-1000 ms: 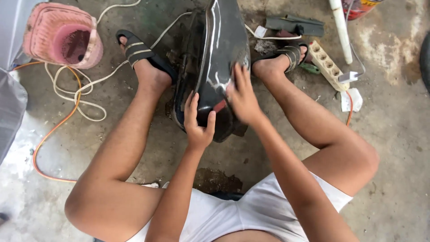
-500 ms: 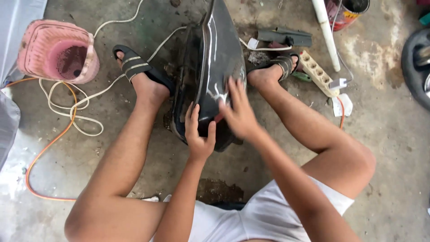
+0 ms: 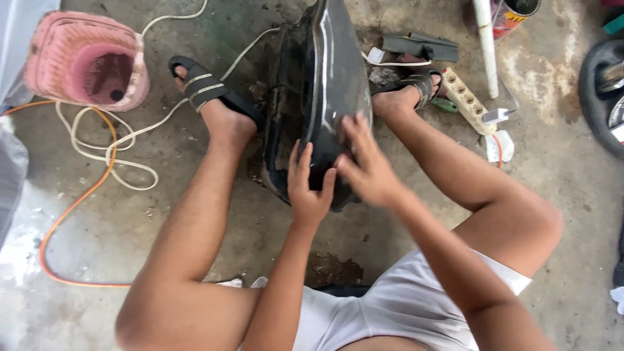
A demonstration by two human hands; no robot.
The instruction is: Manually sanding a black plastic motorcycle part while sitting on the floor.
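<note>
**Glossy panel under hand work, floor level**

Stained concrete floor point(image 3: 162, 195) carries the work. Black glossy body panel point(image 3: 325, 84) stands on edge between the sandalled feet. Left hand point(image 3: 309, 185) lies open, fingers spread against the near end; right hand point(image 3: 367, 169) lies open, palm flat on the sheen. Judged step: rubbing or steadying the surface. Pink basket point(image 3: 88, 62), white cord point(image 3: 110, 153) and power strip point(image 3: 465, 101) crowd both flanks; free room lies nearest the knees.
</note>
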